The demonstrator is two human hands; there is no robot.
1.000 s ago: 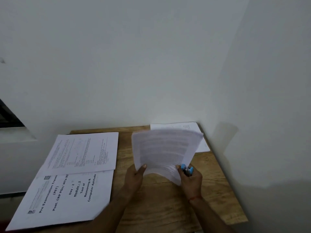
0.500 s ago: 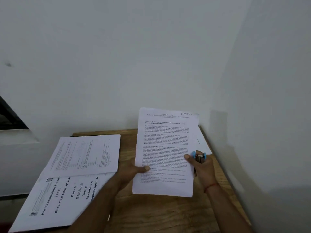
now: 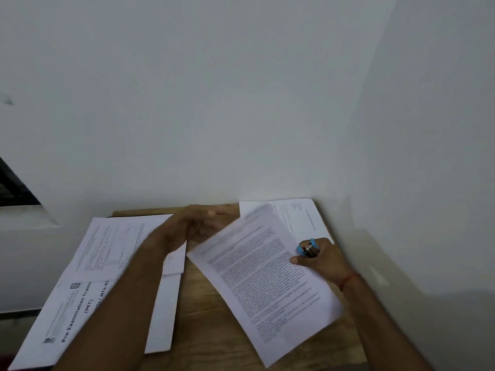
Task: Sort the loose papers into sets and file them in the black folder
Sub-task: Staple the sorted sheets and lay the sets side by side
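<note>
Head view: the right hand (image 3: 325, 259) pinches a sheaf of papers (image 3: 267, 279) at its right edge. The thumb is on top of the printed face and the other fingers are hidden beneath, so the sheaf hangs tilted above the table (image 3: 203, 306), its far corner blurred. Curled in the same hand, just behind the thumb, is a small blue and metal object (image 3: 308, 247); I cannot tell what it is, perhaps a stapler or a clip. A red thread (image 3: 348, 280) circles that wrist.

The left hand (image 3: 199, 226) is just beyond the sheaf's upper left edge, fingers stretched out loosely and holding nothing. It is blurred, and whether it touches the paper cannot be told.

Beyond the right fingers, in the table's far corner against the wall (image 3: 241, 103), lies a corner pile (image 3: 302, 218) of printed sheets. Under and left of the left forearm lie two more lots: a sheet with tables (image 3: 112, 245) overlapping a cover booklet (image 3: 67, 325) titled "Pre Examination Training".

By this, sorting looks partway done: three lots lie on the table and a fourth is in hand, not yet put down or fastened. The black folder does not plainly show; a dark edge beneath the left lots may be it. Filing appears to be all left to do.
</note>
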